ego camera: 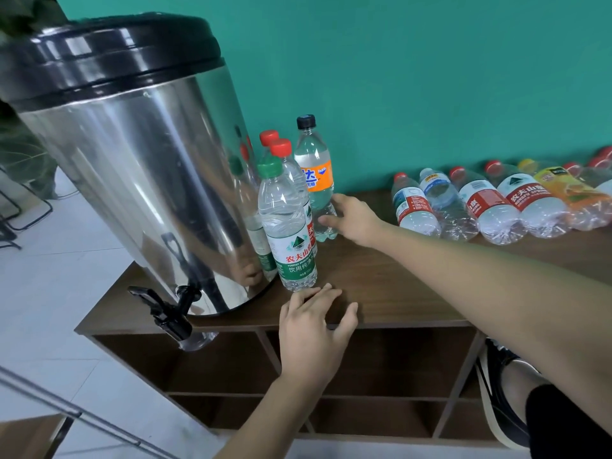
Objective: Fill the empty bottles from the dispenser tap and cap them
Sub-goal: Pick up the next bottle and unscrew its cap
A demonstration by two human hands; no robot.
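A steel dispenser (pixel 139 173) with a black lid stands on the wooden shelf top (pixel 381 286); its black tap (pixel 167 314) juts over the front edge. Beside it stand capped, water-filled bottles: a green-capped one (pixel 286 233) in front, two red-capped ones (pixel 281 150) behind, and an orange-labelled bottle with a black cap (pixel 314 180). My right hand (pixel 352 218) reaches in from the right, its fingers touching the orange-labelled bottle's lower part. My left hand (pixel 314 329) rests flat on the shelf's front edge, just below the green-capped bottle. Several capped empty bottles (pixel 490 203) lie in a row at the right.
A teal wall runs close behind the shelf. Open cubbies (pixel 231 362) sit under the top. A shoe (pixel 500 392) stands at the lower right. A metal frame (pixel 76 415) crosses the white tiled floor at the lower left.
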